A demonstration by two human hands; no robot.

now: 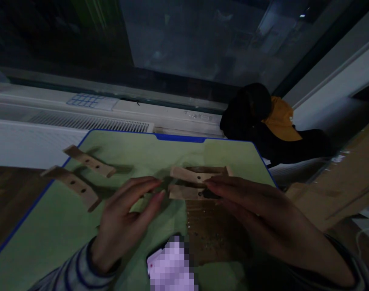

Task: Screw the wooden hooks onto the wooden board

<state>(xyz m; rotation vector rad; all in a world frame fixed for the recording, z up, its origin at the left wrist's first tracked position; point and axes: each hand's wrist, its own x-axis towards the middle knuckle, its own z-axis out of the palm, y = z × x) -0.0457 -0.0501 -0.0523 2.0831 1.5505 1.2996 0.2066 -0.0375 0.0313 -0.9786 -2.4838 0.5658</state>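
Note:
Over the middle of the table, my left hand (126, 218) curves its fingers and thumb, with a gap between the tips and nothing seen in them. My right hand (263, 214) reaches from the right, its fingers close together at two pale wooden pieces with drilled holes. The farther wooden piece (186, 174) and the nearer wooden piece (183, 192) lie side by side; the right fingers cover their right ends. A dark patch shows beside the fingertips. Whatever the right fingers pinch, if anything, is hidden. Beyond my left hand lie two curved wooden pieces (89, 161) (73, 186), each with two holes.
A brown cardboard piece (208, 226) with small specks and a phone (172, 266) lie on the green table (132, 149). Behind it are a radiator (90, 120) and a windowsill. Black and orange caps (281, 117) sit back right; a cardboard box (339, 182) stands right.

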